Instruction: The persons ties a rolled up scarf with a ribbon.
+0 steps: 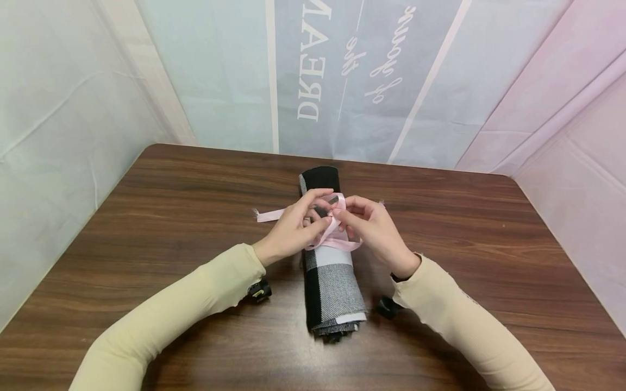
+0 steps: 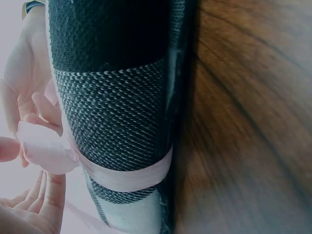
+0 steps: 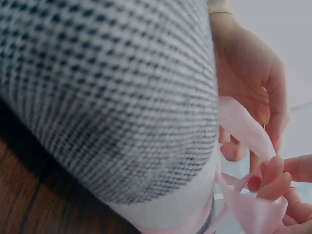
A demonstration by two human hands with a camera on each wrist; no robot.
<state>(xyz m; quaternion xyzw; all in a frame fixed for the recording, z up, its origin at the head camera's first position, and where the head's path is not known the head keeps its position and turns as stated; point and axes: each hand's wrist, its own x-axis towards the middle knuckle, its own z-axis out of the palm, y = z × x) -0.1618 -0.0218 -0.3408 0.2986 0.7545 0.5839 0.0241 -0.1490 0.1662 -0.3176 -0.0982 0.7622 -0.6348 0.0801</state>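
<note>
A rolled black, grey and white checked cloth (image 1: 337,290) lies lengthwise on the table, its frayed end toward me. Around its middle runs a pink ribbon (image 1: 338,244), seen as a flat band (image 2: 131,179) in the left wrist view. Over the roll, my left hand (image 1: 293,225) pinches the ribbon from the left, thumb and fingers around a loop. From the other side my right hand (image 1: 376,228) pinches it between thumb and forefinger. The fingertips of both hands meet at the loops (image 3: 246,129) in the right wrist view. The crossing of the ribbon is partly hidden by fingers.
A ribbon tail (image 1: 270,215) with a frayed tip sticks out left of the roll. The brown wooden table (image 1: 195,184) ends at a printed cloth backdrop (image 1: 367,130), with pale cloth walls on both sides. Black wrist devices (image 1: 259,291) hang under the cuffs.
</note>
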